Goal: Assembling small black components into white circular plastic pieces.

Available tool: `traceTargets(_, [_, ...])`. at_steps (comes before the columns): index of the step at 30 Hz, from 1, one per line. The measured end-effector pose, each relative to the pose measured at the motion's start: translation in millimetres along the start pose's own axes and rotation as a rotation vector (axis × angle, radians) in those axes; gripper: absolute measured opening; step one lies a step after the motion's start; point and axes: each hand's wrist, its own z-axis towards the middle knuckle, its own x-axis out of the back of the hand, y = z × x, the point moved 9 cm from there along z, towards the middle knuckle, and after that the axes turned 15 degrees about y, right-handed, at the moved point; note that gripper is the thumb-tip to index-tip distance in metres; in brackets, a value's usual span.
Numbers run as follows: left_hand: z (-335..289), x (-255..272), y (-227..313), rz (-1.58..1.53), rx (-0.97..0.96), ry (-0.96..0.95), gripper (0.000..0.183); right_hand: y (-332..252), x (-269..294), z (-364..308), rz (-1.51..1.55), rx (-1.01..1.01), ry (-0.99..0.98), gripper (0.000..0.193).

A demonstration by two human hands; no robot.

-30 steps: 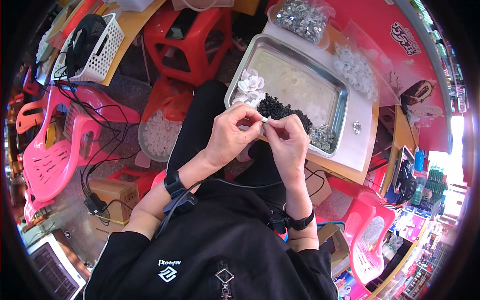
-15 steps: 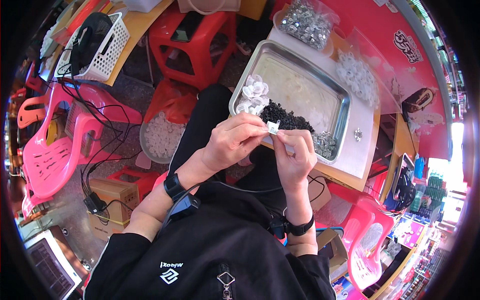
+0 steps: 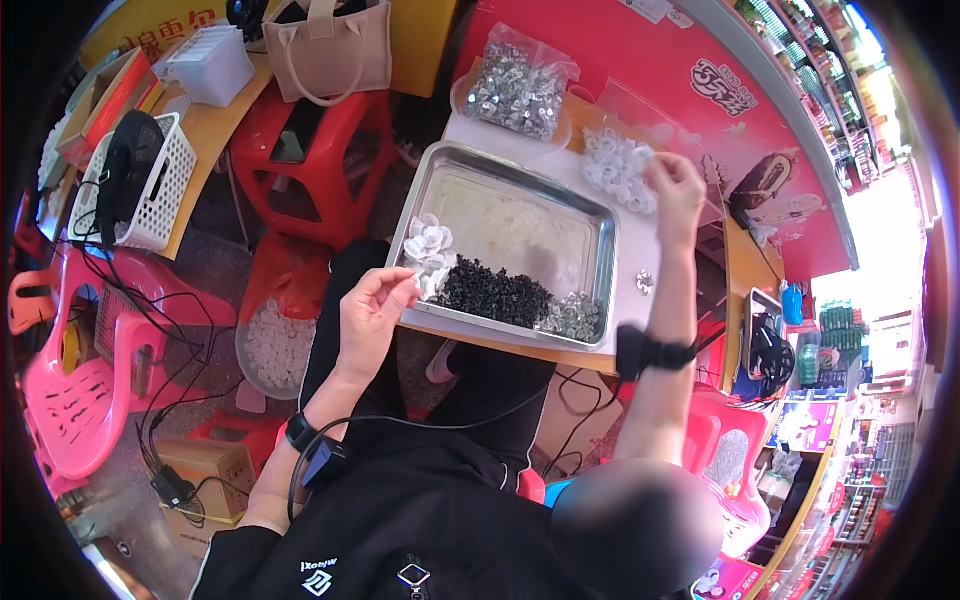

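Note:
My left hand (image 3: 370, 318) is at the near left corner of a steel tray (image 3: 515, 158), thumb and fingertips pinched together beside a heap of white plastic pieces (image 3: 428, 243). What the pinch holds is hard to separate from the white heap. Off to the right, my right hand (image 3: 680, 190) reaches over a pile of translucent white ring-shaped pieces (image 3: 612, 168), its fingertips closed at the pile's edge; their contents cannot be made out. Small black parts (image 3: 495, 292) lie along the tray's near side, with small shiny metal parts (image 3: 572, 318) in its near right corner.
A clear bag of metal parts (image 3: 518, 88) stands at the table's far end. One loose metal part (image 3: 645, 282) lies right of the tray. Left are a red stool (image 3: 345, 135), a tub of white pieces (image 3: 278, 345) and a pink chair (image 3: 80, 410) with cables.
My hands have parted from the small white piece they held together before me. The left has gone left to the tray's corner, the right up and right to the ring-shaped pieces.

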Motion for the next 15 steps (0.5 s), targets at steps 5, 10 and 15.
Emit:
traceTargets(5, [9.1, 4.8, -3.8, -0.102, 0.073, 0.046, 0.016, 62.8, 50.1, 72.3, -0.265, 0.058, 0.302, 0.024])
traceTargets(10, [14.7, 21.3, -13.4, -0.228, 0.148, 0.131, 0.016, -24.3, -85.5, -53.7, 0.041, 0.019, -0.295, 0.026])
traceTargets(15, [10.5, 15.5, -3.0, -0.270, 0.178, 0.099, 0.016, -51.0, -157.9, -168.1, -0.046, 0.122, -0.613, 0.024])
